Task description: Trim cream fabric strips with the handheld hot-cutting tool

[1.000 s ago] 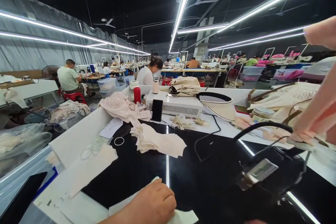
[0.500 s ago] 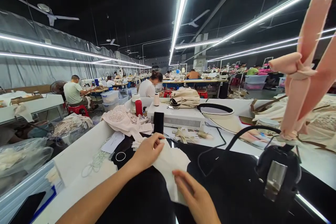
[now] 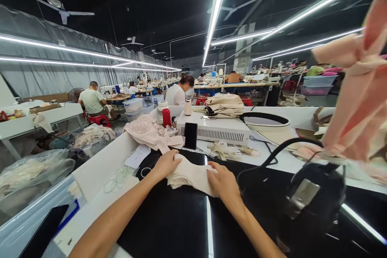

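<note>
A stack of cream fabric pieces (image 3: 192, 173) lies across the black tabletop, its layered edges showing at the lower left. My left hand (image 3: 165, 165) pinches its left end, with the thumb on top. At the other end my right hand (image 3: 223, 179) is closed on the right edge, fingertips over the cloth and the thumb side partly hidden. Just behind the stack, a dark phone (image 3: 190, 135) leans upright against a white box. Near my left wrist lie a white ring (image 3: 146, 172) and a paper slip (image 3: 137, 156).
A black machine with a metal plate (image 3: 302, 198) stands at right, pink fabric strips (image 3: 353, 105) hanging above it. Behind are the vented white box (image 3: 216, 131), a red thread spool (image 3: 166, 117) and lace fabric (image 3: 143, 129). A co-worker (image 3: 177, 93) sits beyond the table.
The fabric stack has turned from slanting toward me to lying nearly crosswise. My right hand has moved up and closed on its right end. The view has shifted slightly.
</note>
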